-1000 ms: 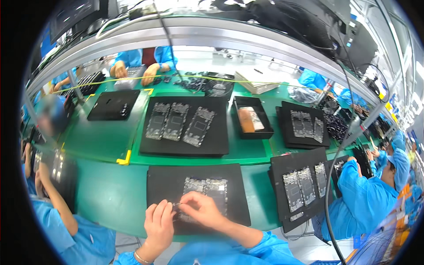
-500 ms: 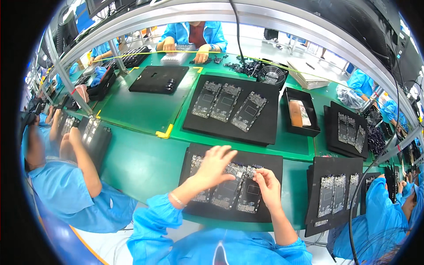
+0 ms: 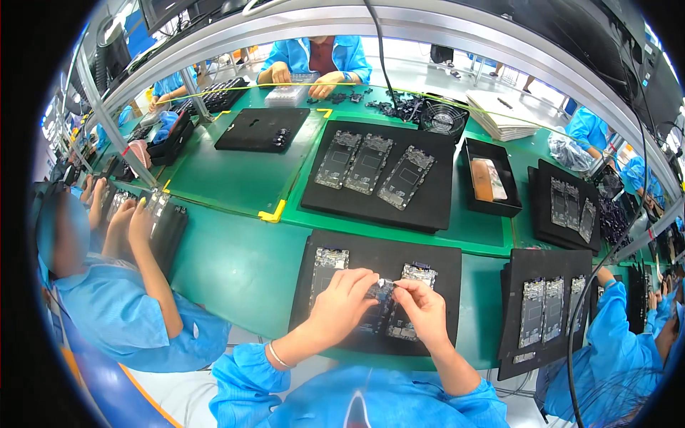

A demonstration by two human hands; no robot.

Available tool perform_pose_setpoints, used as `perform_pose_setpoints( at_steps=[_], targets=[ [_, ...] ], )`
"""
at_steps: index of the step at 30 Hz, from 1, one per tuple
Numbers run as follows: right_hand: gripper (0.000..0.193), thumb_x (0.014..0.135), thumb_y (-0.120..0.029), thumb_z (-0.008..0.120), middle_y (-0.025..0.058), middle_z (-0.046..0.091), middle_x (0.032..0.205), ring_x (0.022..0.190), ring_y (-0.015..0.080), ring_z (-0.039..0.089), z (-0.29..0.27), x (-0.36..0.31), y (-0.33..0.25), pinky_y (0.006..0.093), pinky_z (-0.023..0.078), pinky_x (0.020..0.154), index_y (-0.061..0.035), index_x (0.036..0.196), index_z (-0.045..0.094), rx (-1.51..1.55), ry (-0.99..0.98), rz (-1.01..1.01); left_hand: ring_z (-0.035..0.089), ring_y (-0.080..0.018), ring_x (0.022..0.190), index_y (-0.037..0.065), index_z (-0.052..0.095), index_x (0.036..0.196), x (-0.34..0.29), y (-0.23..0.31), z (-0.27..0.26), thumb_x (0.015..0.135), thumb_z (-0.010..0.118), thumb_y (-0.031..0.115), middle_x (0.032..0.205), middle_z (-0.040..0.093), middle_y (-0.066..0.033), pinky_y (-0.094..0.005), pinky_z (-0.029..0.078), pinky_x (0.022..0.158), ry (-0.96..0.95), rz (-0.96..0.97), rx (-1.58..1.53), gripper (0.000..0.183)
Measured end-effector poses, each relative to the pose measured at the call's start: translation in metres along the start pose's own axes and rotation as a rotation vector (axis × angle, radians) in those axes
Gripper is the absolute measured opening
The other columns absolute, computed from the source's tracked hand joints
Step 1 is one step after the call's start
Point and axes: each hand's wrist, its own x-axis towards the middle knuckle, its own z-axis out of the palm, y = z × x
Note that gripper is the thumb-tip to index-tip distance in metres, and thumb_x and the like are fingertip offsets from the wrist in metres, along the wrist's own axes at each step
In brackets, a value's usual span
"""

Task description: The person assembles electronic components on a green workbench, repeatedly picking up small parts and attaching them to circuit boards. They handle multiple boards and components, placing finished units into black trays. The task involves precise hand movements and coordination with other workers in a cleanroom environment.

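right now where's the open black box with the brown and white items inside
In the head view, the open black box sits right of centre on the green table, between two black pads bearing circuit boards.

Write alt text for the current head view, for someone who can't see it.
A person's left hand holds a dark circuit board while the right hand touches its far end, over a black mat bearing two more boards. Ahead on the green workbench, three boards lie on another black mat beside an open black box; nearby co-workers wear blue.
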Motion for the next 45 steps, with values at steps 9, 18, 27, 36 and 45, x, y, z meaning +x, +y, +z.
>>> perform_pose_setpoints(
  at_steps=[9, 18, 27, 36, 45],
  targets=[
    [0.015, 0.08, -0.005, 0.069, 0.0061, 0.065, 0.09, 0.082, 0.0118, 0.064, 0.007, -0.026, -0.004, 0.0249, 0.051, 0.074, -0.0014, 0.092, 0.062, -0.148, 0.059, -0.136, 0.055, -0.0292, 0.096, 0.006, 0.056, 0.112, -0.029, 0.019, 0.008, 0.069, 0.074, 0.01, 0.109, 0.056, -0.0084, -0.0343, 0.051, 0.077, 0.203, 0.14, 0.222, 0.047],
    [0.014, 0.079, -0.004, 0.069, 0.006, 0.063, 0.088, 0.081, 0.0117, 0.063, 0.005, -0.028, -0.013, 0.0257, 0.052, 0.075, -0.0011, 0.088, 0.06, -0.124, -0.012, -0.143, 0.054, -0.0288, 0.093, 0.005, 0.057, 0.112, -0.035, 0.02, 0.009, 0.068, 0.075, 0.009, 0.11, 0.056, -0.0087, -0.0344, 0.051, 0.076, 0.234, 0.178, 0.225, 0.048],
    [0.018, 0.083, -0.006, 0.066, 0.0048, 0.063, 0.094, 0.086, 0.0114, 0.06, -0.013, 0.001, -0.013, 0.0254, 0.049, 0.079, -0.0007, 0.098, 0.058, -0.058, -0.084, 0.017, 0.054, -0.0304, 0.098, 0.006, 0.055, 0.113, 0.0, 0.004, 0.006, 0.07, 0.073, 0.01, 0.111, 0.056, -0.0104, -0.0372, 0.05, 0.079, 0.027, 0.045, 0.071, 0.047],
    [0.023, 0.091, -0.012, 0.057, 0.0084, 0.062, 0.101, 0.086, 0.0142, 0.062, -0.088, -0.001, 0.037, 0.0263, 0.049, 0.076, 0.0004, 0.11, 0.057, -0.286, 0.353, 0.017, 0.039, -0.0352, 0.117, 0.004, 0.047, 0.124, 0.067, -0.018, 0.083, 0.066, 0.078, 0.027, 0.121, 0.046, -0.0137, -0.044, 0.035, 0.099, -0.2, 0.06, 0.043, 0.07],
    [0.021, 0.091, -0.013, 0.057, 0.008, 0.064, 0.094, 0.083, 0.0126, 0.062, -0.068, 0.004, 0.011, 0.025, 0.05, 0.075, 0.0026, 0.105, 0.06, -0.033, 0.255, -0.002, 0.051, -0.0324, 0.104, 0.004, 0.049, 0.116, 0.053, 0.019, 0.054, 0.073, 0.07, 0.011, 0.115, 0.051, -0.0115, -0.0408, 0.046, 0.086, -0.149, 0.091, -0.164, 0.048]
  ],
)
